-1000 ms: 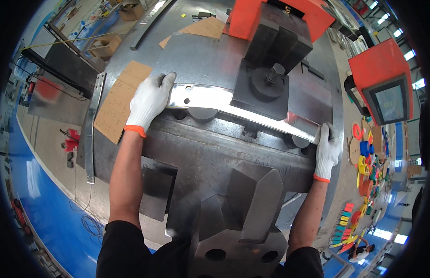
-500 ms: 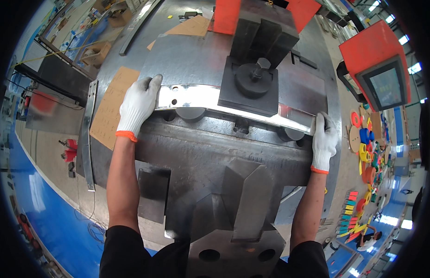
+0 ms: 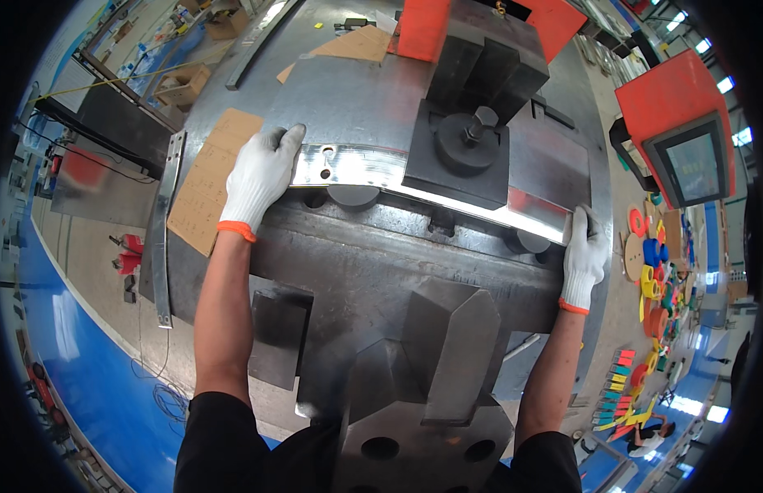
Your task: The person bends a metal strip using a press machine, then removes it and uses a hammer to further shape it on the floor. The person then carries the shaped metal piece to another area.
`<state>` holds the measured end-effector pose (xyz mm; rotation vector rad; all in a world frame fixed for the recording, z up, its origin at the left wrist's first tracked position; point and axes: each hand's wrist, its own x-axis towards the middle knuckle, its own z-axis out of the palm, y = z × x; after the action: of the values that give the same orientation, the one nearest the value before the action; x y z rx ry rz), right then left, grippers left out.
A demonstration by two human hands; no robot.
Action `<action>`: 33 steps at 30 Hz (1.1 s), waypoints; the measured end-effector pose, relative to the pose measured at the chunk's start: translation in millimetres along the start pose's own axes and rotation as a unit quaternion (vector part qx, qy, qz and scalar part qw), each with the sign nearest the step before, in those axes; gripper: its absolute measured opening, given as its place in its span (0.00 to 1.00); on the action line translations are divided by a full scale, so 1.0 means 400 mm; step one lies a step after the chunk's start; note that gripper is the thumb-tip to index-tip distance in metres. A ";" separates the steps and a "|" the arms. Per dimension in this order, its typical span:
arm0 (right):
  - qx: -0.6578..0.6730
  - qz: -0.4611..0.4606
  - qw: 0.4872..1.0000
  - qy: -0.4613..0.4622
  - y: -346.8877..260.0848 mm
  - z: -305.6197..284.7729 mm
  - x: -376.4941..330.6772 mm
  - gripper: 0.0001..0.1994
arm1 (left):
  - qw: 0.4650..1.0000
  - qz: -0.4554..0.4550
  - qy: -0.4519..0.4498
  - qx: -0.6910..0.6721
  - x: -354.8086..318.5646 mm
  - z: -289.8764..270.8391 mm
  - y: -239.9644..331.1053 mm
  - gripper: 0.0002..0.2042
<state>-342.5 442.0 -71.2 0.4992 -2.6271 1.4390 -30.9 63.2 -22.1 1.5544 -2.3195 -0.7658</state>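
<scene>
A shiny flat metal bar [image 3: 357,167] with two holes near its left end lies across the dark metal bench. My left hand [image 3: 260,179], in a white knit glove, is closed around the left end, thumb on top. The other end is gripped by my right hand [image 3: 586,253], gloved the same way. Between my hands, a dark square block [image 3: 447,168] with a bolted round disc [image 3: 468,144] covers the far side of the bar's middle. Two round dark posts, a left one [image 3: 353,195] and a right one [image 3: 529,241], sit along the bar's near edge.
A cardboard sheet [image 3: 209,185] and a long drilled bar [image 3: 165,246] lie left. A large notched steel block [image 3: 459,353] stands close in front of me. A red-cased control screen [image 3: 685,160] is at right, past it coloured rolls [image 3: 651,251] and a person [image 3: 648,435].
The whole scene has shifted slightly right in the picture as my head turned. Both hands keep their grip on the bar, with no clear movement of it against the block.
</scene>
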 end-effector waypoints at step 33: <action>0.070 0.003 0.997 -0.011 0.014 0.010 0.011 0.12 | 0.999 0.010 0.009 -0.033 0.014 0.008 -0.022 0.28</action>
<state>-348.1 440.4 -76.6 0.5250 -2.5588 1.6372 -27.8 56.3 -30.0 1.5017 -2.2700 -0.8128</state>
